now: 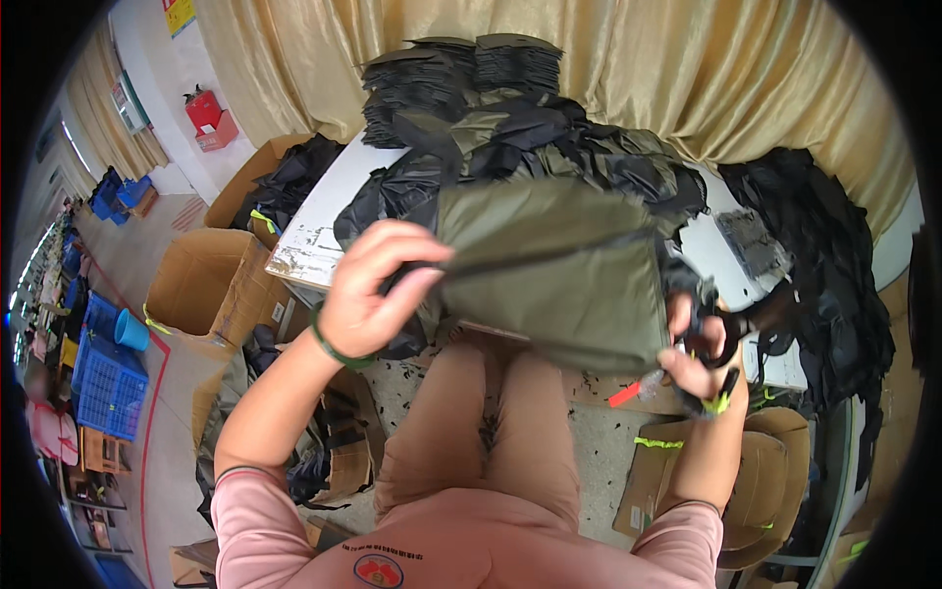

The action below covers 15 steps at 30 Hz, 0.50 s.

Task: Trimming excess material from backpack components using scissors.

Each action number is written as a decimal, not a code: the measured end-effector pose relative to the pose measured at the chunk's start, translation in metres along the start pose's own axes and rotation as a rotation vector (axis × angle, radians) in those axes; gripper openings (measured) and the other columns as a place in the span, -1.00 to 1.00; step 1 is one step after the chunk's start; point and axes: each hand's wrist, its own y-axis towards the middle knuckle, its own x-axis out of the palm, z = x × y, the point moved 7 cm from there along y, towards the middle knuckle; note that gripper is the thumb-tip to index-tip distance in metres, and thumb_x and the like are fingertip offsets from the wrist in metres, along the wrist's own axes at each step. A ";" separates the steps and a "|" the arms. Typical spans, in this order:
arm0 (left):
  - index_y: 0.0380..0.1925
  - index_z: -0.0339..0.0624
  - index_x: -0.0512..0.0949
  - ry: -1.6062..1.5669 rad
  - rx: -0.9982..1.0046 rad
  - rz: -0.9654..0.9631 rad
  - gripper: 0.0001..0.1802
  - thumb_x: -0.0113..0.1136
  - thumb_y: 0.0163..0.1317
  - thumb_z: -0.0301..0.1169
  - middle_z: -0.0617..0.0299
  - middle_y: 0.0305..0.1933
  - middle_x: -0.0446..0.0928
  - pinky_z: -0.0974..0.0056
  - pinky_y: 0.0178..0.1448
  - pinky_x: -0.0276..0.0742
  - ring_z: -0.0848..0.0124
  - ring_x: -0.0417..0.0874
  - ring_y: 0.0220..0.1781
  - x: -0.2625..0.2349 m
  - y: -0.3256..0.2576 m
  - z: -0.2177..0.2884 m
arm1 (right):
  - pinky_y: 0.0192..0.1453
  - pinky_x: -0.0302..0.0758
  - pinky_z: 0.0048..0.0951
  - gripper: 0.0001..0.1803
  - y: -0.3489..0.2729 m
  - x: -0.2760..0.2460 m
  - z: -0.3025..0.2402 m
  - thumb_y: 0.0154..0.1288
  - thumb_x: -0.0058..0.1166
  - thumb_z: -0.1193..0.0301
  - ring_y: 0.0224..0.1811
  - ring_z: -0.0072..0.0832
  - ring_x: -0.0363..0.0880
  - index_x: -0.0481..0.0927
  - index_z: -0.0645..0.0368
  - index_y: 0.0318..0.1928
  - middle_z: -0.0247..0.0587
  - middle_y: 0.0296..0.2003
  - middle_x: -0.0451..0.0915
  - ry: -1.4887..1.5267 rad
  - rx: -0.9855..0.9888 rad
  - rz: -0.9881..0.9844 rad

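Observation:
An olive-green fabric bag (549, 294) with a dark line across it is stretched out above my lap, slightly blurred. My left hand (378, 285), with a dark green band at the wrist, grips its left edge between thumb and fingers. At the lower right corner, my right hand (697, 348) has its fingers closed on the fabric. Black material lies around that hand and partly hides it; I cannot make out its kind. Behind the bag, a heap of black and olive fabric pieces (510, 137) covers much of the white table (314, 231).
Stacks of flat black pieces (518, 61) stand at the back against gold curtains (687, 69). Black fabric (814, 255) hangs over the right side. Cardboard boxes (201, 285) stand left, with another box (775, 471) at lower right. Blue crates (110, 378) stand farther left. Dark scraps litter the floor.

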 end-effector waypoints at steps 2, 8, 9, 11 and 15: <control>-0.13 -0.22 0.56 -0.040 0.160 -0.150 -0.74 0.19 0.15 -0.49 0.08 -0.04 0.54 0.18 0.10 0.41 0.18 0.54 0.00 0.042 0.023 0.026 | -0.20 0.30 -0.53 -0.59 -0.032 -0.002 0.002 -0.18 0.31 0.42 -0.30 -0.57 0.34 0.39 0.17 -0.29 -0.35 -0.35 0.40 0.074 0.083 0.025; 0.15 -0.12 0.40 -0.567 0.207 -0.750 -0.46 0.24 0.18 -0.22 0.01 0.37 0.22 0.05 0.45 0.01 0.07 0.09 0.45 0.212 -0.004 0.034 | -0.18 0.36 -0.48 -0.71 -0.083 0.023 0.005 -0.13 0.26 0.53 -0.30 -0.51 0.43 0.44 0.19 -0.35 -0.28 -0.38 0.46 0.133 0.232 -0.159; 0.13 -0.11 0.42 -0.783 0.082 -0.877 -0.46 0.29 0.15 -0.24 0.02 0.38 0.20 0.05 0.45 -0.01 0.10 0.06 0.46 0.230 -0.014 0.034 | -0.17 0.37 -0.49 -0.72 -0.087 0.026 0.003 -0.11 0.24 0.55 -0.30 -0.54 0.43 0.45 0.18 -0.34 -0.31 -0.39 0.46 0.141 0.290 -0.175; -0.07 -0.13 0.49 -0.883 0.032 -0.958 -0.58 0.38 0.06 -0.33 0.03 0.36 0.23 0.08 0.44 0.05 0.13 0.14 0.43 0.256 -0.026 0.038 | -0.19 0.39 -0.51 -0.72 -0.100 0.027 0.009 -0.09 0.24 0.58 -0.31 -0.58 0.44 0.46 0.17 -0.33 -0.35 -0.39 0.48 0.168 0.291 -0.212; -0.37 -0.17 0.44 -0.945 -0.013 -0.996 -0.69 0.43 0.00 -0.42 0.03 0.26 0.37 0.10 0.37 0.18 0.17 0.32 0.33 0.264 -0.036 0.034 | -0.17 0.39 -0.51 -0.72 -0.116 0.017 0.012 -0.08 0.24 0.61 -0.30 -0.56 0.46 0.45 0.19 -0.33 -0.34 -0.38 0.49 0.177 0.288 -0.187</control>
